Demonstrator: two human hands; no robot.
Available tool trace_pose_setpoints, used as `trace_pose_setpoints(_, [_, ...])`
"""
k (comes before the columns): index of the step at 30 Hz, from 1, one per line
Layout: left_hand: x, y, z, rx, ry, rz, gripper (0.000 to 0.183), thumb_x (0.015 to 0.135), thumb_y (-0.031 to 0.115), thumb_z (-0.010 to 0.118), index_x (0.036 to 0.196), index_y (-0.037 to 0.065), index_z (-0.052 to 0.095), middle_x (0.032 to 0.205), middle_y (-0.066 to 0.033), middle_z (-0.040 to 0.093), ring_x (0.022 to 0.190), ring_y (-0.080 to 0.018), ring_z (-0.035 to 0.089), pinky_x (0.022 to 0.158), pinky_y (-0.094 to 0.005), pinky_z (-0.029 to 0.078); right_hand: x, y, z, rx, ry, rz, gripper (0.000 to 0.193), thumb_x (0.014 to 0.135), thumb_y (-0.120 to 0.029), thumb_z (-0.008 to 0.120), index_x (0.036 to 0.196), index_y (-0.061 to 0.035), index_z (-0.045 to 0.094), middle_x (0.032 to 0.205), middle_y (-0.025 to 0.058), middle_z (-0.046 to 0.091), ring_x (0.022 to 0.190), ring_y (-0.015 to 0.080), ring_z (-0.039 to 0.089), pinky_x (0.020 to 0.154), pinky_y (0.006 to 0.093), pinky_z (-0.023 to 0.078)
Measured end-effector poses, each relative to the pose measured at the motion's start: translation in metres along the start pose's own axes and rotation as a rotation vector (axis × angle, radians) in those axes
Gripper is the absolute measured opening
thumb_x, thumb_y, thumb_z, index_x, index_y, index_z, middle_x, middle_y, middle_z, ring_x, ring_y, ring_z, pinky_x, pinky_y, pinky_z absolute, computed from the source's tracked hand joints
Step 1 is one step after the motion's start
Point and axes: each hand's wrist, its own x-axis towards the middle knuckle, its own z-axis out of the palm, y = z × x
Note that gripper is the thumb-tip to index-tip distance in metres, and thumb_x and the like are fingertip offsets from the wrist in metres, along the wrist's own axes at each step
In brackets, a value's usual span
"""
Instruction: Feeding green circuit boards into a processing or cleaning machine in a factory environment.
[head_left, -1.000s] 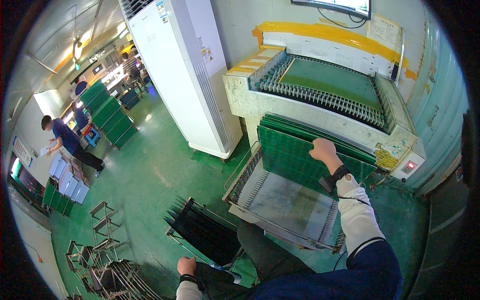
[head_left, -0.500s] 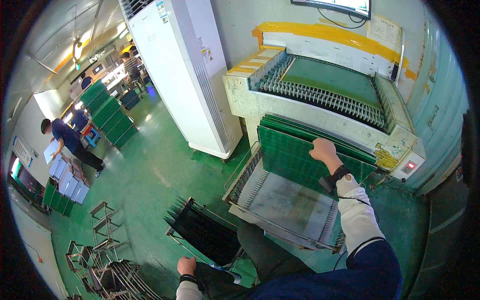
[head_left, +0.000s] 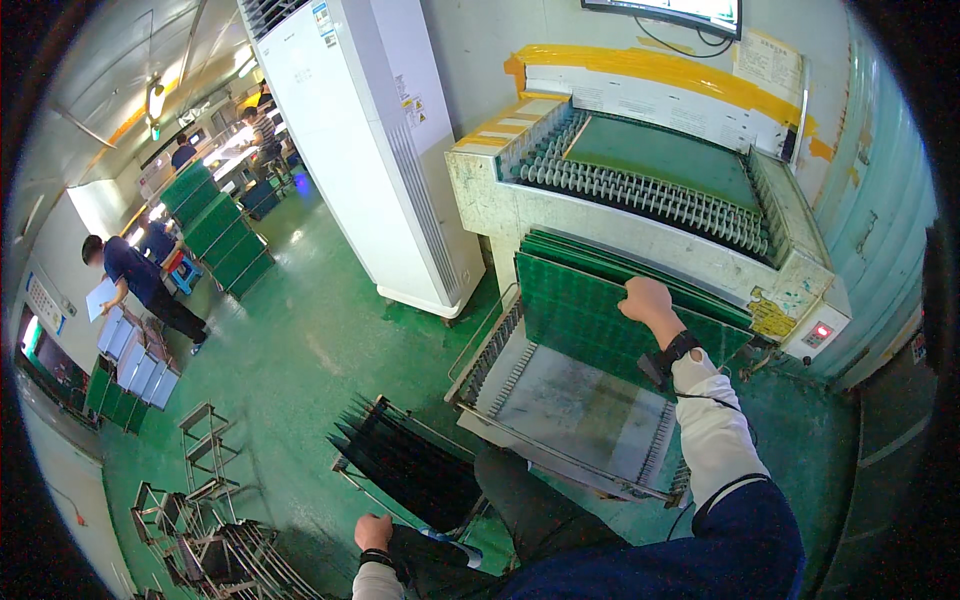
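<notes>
My right hand reaches forward and grips the top edge of a stack of green circuit boards that lean upright against the front of a conveyor machine. The boards stand at the back of a grey wire-edged tray. Another green board lies flat on the machine's rollers. My left hand hangs low at the frame's bottom with its fingers curled, next to a black slotted rack; whether it holds anything is not visible.
A tall white cabinet unit stands left of the machine on the green floor. Empty wire racks sit at lower left. A person in dark blue bends over racks of boards far left. Others work farther back.
</notes>
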Motion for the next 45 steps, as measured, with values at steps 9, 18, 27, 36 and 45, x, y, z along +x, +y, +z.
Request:
trace_pose_setpoints(9, [0.0007, -0.0007, 0.001, -0.018, -0.001, 0.003, 0.037, 0.072, 0.036, 0.061, 0.082, 0.002, 0.072, 0.088, -0.0231, 0.068, 0.088, -0.0401, 0.066, 0.08, -0.0463, 0.052, 0.0014, 0.0026, 0.0021, -0.009, 0.007, -0.004, 0.026, 0.07, -0.017, 0.062, 0.091, -0.0035, 0.071, 0.096, 0.0186, 0.07, 0.092, 0.0366, 0.067, 0.078, 0.0458, 0.054])
trace_pose_setpoints(18, [-0.0029, 0.0033, -0.002, -0.018, 0.013, 0.023, 0.037, 0.071, 0.035, 0.061, 0.082, 0.001, 0.071, 0.089, -0.024, 0.068, 0.087, -0.0406, 0.066, 0.08, -0.0467, 0.052, 0.0049, 0.0061, 0.0054, -0.027, -0.032, 0.021, 0.029, 0.072, -0.024, 0.066, 0.094, -0.0047, 0.071, 0.098, 0.0171, 0.069, 0.094, 0.0351, 0.066, 0.079, 0.0449, 0.054])
trace_pose_setpoints(27, [-0.0019, 0.0022, -0.0025, -0.012, -0.015, -0.011, 0.039, 0.072, 0.038, 0.061, 0.084, 0.002, 0.072, 0.091, -0.0231, 0.069, 0.09, -0.0395, 0.066, 0.081, -0.0457, 0.052, -0.0007, 0.0003, 0.0003, -0.021, 0.001, 0.003, 0.025, 0.071, -0.016, 0.062, 0.09, -0.0023, 0.071, 0.095, 0.0189, 0.07, 0.091, 0.0366, 0.067, 0.077, 0.0457, 0.055])
trace_pose_setpoints(36, [0.0028, -0.0039, 0.0029, -0.005, -0.011, -0.007, 0.037, 0.072, 0.035, 0.06, 0.084, 0.002, 0.072, 0.092, -0.0237, 0.068, 0.09, -0.04, 0.066, 0.082, -0.0461, 0.052, -0.0002, -0.0002, 0.0019, -0.002, 0.01, -0.003, 0.025, 0.07, -0.017, 0.062, 0.09, -0.0031, 0.071, 0.095, 0.0191, 0.07, 0.091, 0.0368, 0.067, 0.077, 0.0461, 0.054])
trace_pose_setpoints(45, [-0.001, 0.0018, -0.0021, -0.019, -0.015, 0.008, 0.038, 0.071, 0.035, 0.061, 0.083, 0.001, 0.072, 0.09, -0.0233, 0.069, 0.088, -0.0401, 0.066, 0.081, -0.0463, 0.052, 0.0016, 0.0043, 0.0049, -0.015, 0.024, -0.015, 0.026, 0.07, -0.017, 0.063, 0.09, -0.0041, 0.071, 0.095, 0.0178, 0.07, 0.091, 0.0364, 0.067, 0.078, 0.0463, 0.054])
